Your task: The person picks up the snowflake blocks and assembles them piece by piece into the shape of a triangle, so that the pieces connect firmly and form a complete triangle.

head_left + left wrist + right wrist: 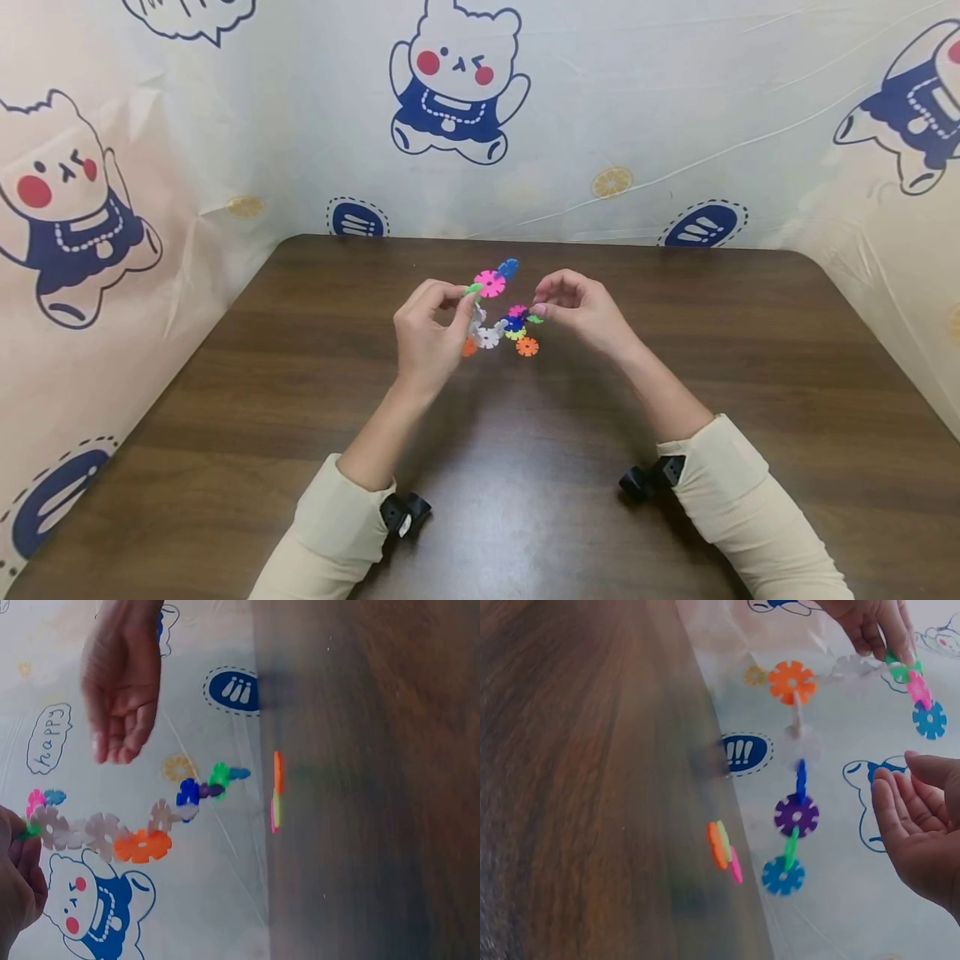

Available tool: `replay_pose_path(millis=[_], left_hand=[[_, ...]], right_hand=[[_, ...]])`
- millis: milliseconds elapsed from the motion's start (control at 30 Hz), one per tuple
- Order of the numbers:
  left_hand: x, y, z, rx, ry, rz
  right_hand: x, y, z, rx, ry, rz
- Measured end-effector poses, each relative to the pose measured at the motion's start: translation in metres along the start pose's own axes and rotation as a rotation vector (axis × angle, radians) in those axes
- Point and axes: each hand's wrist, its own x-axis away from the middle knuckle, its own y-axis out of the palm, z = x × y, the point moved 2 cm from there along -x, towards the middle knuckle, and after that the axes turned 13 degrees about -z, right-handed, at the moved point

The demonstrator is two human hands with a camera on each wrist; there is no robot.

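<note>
My left hand point(429, 337) pinches a green notched plastic disc point(472, 289) near one end of a chain of interlocking snowflake discs. Beyond that disc, a pink disc point(491, 283) and a blue disc point(508, 268) point up and away. From the grip the chain runs through white discs point(488, 337) and an orange disc point(792, 682). It then hangs down through a dark blue disc point(188, 792), a purple disc point(796, 815), a green one and a light blue disc point(784, 876). My right hand point(583, 310), fingers loosely bent and holding nothing, hovers apart from the chain, to its right.
Loose orange point(527, 347), yellow point(515, 334) and pink point(517, 311) discs lie close together on the brown wooden table point(525, 467), beneath the chain. A pale cloth backdrop point(585, 100) with printed cartoon bears surrounds the table's back and sides.
</note>
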Motion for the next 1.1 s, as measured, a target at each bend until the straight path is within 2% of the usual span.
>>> replay_pose_path(millis=[233,400,767,1100], left_hand=[[-0.001,-0.008,-0.005,-0.065,-0.03,0.15],[-0.002,-0.012,-0.01,-0.08,-0.071,0.211],[-0.001,-0.019,-0.014,-0.084,-0.122,0.233],[-0.002,-0.022,-0.013,-0.081,-0.127,0.256]], right_hand=[[-0.007,0.003,0.012,0.101,0.121,-0.061],[-0.014,0.006,0.027,0.212,0.193,-0.13],[-0.034,0.013,0.056,0.34,0.312,-0.25],[-0.041,0.019,0.06,0.415,0.33,-0.292]])
